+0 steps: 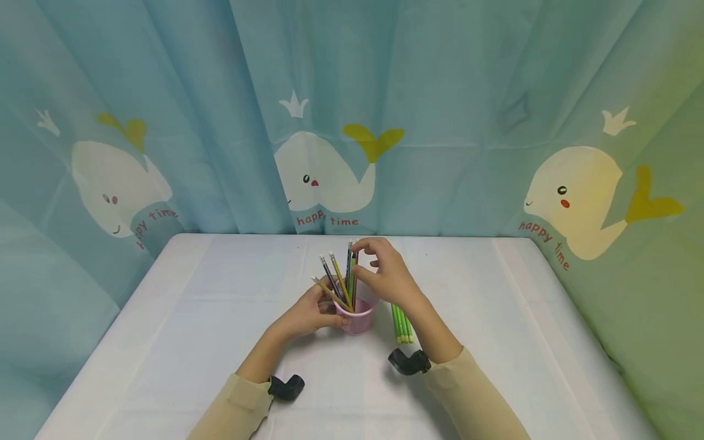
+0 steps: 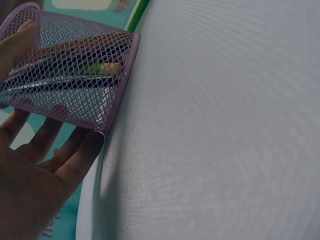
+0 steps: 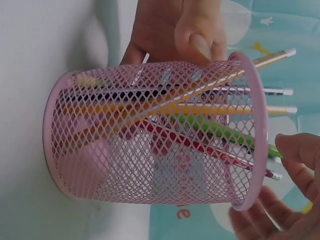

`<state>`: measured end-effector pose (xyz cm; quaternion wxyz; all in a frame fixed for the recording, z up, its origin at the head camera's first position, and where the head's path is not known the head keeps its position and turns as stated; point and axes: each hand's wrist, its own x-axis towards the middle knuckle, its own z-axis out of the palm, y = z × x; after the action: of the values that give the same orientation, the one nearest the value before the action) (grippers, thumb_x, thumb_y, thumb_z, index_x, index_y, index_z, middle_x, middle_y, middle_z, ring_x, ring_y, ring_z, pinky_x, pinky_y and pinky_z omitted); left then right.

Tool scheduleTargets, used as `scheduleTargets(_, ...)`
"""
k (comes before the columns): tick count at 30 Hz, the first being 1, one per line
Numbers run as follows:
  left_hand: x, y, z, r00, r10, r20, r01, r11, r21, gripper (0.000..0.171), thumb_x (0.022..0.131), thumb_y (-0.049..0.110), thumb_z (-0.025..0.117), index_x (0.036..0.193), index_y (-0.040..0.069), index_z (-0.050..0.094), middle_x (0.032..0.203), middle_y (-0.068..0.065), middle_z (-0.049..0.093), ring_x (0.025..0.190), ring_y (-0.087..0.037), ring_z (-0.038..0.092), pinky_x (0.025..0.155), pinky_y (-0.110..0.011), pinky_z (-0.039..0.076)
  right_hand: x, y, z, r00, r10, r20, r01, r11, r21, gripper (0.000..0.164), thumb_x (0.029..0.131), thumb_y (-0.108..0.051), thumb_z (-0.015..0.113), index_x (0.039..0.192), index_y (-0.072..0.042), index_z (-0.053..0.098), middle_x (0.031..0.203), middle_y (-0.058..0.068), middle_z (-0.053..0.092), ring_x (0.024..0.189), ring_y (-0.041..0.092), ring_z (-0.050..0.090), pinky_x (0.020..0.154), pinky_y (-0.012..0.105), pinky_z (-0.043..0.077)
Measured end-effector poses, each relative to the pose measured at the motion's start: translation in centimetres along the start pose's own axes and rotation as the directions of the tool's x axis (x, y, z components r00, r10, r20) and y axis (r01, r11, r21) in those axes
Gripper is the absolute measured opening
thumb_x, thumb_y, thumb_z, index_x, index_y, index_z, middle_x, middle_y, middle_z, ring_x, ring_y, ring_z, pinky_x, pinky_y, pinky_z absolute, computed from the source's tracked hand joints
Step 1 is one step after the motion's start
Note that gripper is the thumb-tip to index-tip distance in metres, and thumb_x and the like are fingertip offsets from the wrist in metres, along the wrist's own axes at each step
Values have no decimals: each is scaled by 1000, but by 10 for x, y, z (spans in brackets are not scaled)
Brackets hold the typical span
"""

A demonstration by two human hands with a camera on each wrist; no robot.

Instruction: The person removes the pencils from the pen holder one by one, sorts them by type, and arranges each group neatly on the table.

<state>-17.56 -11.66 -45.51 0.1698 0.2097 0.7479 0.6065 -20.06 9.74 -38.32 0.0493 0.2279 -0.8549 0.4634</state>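
"How many hands do we count?"
"Two: one left grip (image 1: 310,313) and one right grip (image 1: 392,274)."
"And cups?"
"One pink mesh cup (image 1: 359,322), between our two grips."
"What about pencils inside, just beneath the right grip?"
"We make out six: one tan pencil (image 1: 333,295), one yellow pencil (image 1: 340,278), one green pencil (image 1: 352,269), one red pencil (image 3: 195,144) and two dark pencils (image 1: 328,270)."
"Near the right grip's wrist?"
"We count four loose green pencils (image 1: 402,324), on one table (image 1: 220,293)."
"Beyond both grips?"
"Three whale prints (image 1: 324,174), three white crowns (image 1: 294,107)."
"Behind the grips?"
"Two black wrist pieces (image 1: 288,388), one per arm."
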Motion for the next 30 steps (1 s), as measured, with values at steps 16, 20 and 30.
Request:
scheduleTargets(16,2,0,-1,999,42,29,-41,998,-42,79,80,2,82,145,5,37,142,-21,51,133,-37,50,108,-44,46,-13,10,-10,978,165,126,-189,959,212,16,85,-12,73,101,-9,71,85,3,65,66,16,49,50,22,40)
scheduleTargets(20,2,0,-1,998,47,35,-45,998,-44,78,80,2,82,144,6,37,143,-20,50,132,-38,51,107,-44,47,-15,11,-11,978,162,132,-187,961,205,16,86,-14,75,100,-6,71,89,5,67,70,17,52,52,24,42)
scheduleTargets(30,2,0,1,1000,15,15,-14,1000,-27,75,80,3,81,141,5,37,135,-23,54,129,-40,54,103,-42,50,-25,18,-16,983,168,68,-181,923,338,15,90,-12,73,104,-6,67,99,8,70,88,23,65,69,29,54)
